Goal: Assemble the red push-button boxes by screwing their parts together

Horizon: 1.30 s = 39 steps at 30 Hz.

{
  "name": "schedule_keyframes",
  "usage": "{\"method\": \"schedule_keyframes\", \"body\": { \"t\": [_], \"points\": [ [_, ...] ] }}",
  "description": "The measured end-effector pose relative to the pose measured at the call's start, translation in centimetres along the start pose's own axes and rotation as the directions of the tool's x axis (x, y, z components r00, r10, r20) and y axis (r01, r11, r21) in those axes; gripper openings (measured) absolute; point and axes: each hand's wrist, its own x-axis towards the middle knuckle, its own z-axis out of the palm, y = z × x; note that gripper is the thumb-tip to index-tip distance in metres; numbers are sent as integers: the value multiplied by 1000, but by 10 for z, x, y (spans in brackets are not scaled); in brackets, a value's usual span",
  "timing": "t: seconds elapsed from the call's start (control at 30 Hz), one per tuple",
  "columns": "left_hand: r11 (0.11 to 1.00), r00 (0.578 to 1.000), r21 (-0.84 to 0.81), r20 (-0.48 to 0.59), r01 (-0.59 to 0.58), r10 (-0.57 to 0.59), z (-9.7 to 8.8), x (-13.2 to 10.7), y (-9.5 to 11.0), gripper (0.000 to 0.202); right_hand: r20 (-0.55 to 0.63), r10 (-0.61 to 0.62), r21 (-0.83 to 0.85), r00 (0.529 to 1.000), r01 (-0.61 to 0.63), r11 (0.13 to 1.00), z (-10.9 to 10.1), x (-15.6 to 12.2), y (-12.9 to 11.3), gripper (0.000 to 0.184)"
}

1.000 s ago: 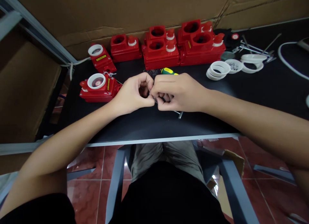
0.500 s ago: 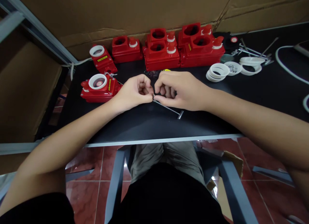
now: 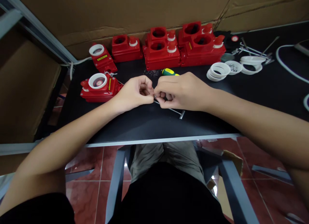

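Note:
My left hand [image 3: 134,92] and my right hand [image 3: 182,90] meet fingertip to fingertip over the black table [image 3: 149,124]. Both are curled into pinches. Between them runs a thin metal rod with a small cross head [image 3: 177,112]; its far end sticks out below my right hand, and the right fingers pinch it. What the left fingertips hold at the rod's near end is too small to make out. A green and yellow screwdriver handle [image 3: 169,71] lies just behind my right hand.
Several red plastic boxes [image 3: 160,48] stand in a row along the back by the cardboard wall. Two more with white rings [image 3: 98,84] sit at the left. White rings [image 3: 219,70], metal rods and a white cable [image 3: 287,64] lie at the right.
My right fingers first spread and rose, hiding the screwdriver handle, then curled down again on the rod. The rod's head has shifted slightly. My left hand stays put.

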Motion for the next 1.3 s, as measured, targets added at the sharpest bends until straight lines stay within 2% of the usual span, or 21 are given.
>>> {"method": "schedule_keyframes", "body": {
  "t": [0.37, 0.47, 0.63, 0.73, 0.9, 1.07, 1.3],
  "points": [
    [998, 998, 39, 49, -43, 41, -2, 0, 1, 33, 0, -44, 241, 999, 42, 970, 2, 7, 7, 14],
    [998, 997, 45, 63, -39, 36, -3, 0, 1, 33, 39, -21, 251, 999, 10, 968, 0, 7, 7, 12],
    [999, 994, 35, 106, -40, 36, -8, 0, -1, 35, 179, 33, 248, 983, -77, 966, -7, 7, 9, 7],
    [999, 994, 25, 107, -22, 19, -12, 2, -3, 38, 202, 66, 243, 977, -115, 963, -11, 6, 11, 3],
    [1000, 995, 13, 98, -24, 22, -13, 1, -4, 36, 149, 148, 221, 978, -179, 959, -10, 6, 7, 18],
    [999, 996, 46, 87, -5, 1, -12, -1, -1, 35, 76, 63, 98, 995, -71, 993, -3, 3, 1, 5],
    [1000, 996, 21, 87, 14, -15, -11, -1, 7, 35, 9, -15, -23, 1000, 15, 1000, -6, -2, 3, 20]
  ]
}}
